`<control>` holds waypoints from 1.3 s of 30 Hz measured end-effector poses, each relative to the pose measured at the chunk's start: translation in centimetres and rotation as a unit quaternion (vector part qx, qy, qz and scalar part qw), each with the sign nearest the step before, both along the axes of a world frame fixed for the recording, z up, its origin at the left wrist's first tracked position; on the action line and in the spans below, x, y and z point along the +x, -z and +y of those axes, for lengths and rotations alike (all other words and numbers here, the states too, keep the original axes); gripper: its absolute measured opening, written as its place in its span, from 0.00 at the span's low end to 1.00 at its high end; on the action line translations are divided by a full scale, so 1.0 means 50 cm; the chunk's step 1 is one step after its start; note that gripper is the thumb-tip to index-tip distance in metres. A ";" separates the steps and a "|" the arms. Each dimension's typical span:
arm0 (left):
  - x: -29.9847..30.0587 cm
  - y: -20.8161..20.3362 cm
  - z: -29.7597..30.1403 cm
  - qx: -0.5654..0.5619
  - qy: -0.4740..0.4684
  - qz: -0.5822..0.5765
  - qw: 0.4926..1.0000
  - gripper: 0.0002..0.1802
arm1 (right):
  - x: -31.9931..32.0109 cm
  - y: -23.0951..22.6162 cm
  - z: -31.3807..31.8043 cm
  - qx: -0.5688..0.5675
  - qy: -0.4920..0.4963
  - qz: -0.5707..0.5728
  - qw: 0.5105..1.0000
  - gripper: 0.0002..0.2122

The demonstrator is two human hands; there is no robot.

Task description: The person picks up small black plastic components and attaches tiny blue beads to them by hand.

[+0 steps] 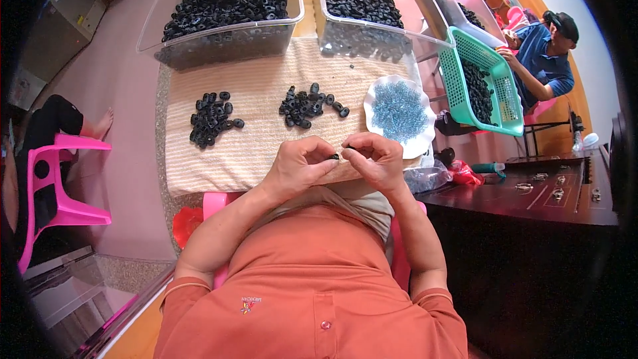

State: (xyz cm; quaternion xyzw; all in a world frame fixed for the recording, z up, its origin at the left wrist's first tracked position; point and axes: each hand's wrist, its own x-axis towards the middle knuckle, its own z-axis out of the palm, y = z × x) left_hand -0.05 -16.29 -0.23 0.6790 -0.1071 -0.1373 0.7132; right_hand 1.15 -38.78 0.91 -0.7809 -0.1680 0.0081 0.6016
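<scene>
My left hand (302, 165) is closed in a pinch over the near edge of the striped cloth, with a small black plastic piece (334, 157) at its fingertips. Close beside it, almost touching, my right hand (377, 159) also pinches; a dark bit shows between thumb and forefinger, too small to name. Beyond the hands lies one loose pile of small black plastic pieces (302, 108), and a second pile (210, 119) sits farther left. Small clear bluish pieces (399, 112) fill a white scalloped plate (428, 134) just past my right hand.
Two clear plastic bins (226, 43) (365, 43) of black pieces stand at the table's far side. To the right, a person (548, 60) in a blue shirt sits by a green basket (465, 110). A pink chair (63, 186) stands left, a dark table (518, 189) right.
</scene>
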 end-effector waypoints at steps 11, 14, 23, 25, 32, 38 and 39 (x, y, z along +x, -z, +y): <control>0.000 -0.003 -0.001 -0.003 -0.037 -0.012 0.999 0.08 | -0.015 0.002 0.025 0.076 -0.004 0.052 0.996 0.09; 0.000 0.006 0.000 -0.004 -0.039 -0.017 0.999 0.08 | -0.019 -0.008 0.023 0.050 -0.001 0.100 0.994 0.09; 0.000 0.001 -0.002 -0.015 -0.047 -0.010 0.999 0.09 | -0.017 0.003 0.030 0.044 -0.020 -0.049 0.998 0.10; 0.000 0.011 -0.004 -0.022 -0.049 -0.016 0.998 0.10 | -0.020 0.006 0.036 0.061 -0.018 -0.043 0.997 0.10; 0.000 0.022 -0.007 -0.025 -0.048 -0.048 0.997 0.11 | -0.022 0.008 0.043 0.052 -0.003 -0.073 0.996 0.09; 0.000 0.010 -0.007 0.005 -0.052 -0.065 0.997 0.12 | -0.026 0.005 0.043 0.041 0.006 -0.087 0.995 0.10; 0.000 0.010 -0.007 0.005 -0.052 -0.065 0.997 0.12 | -0.025 0.004 0.043 0.041 0.006 -0.087 0.995 0.10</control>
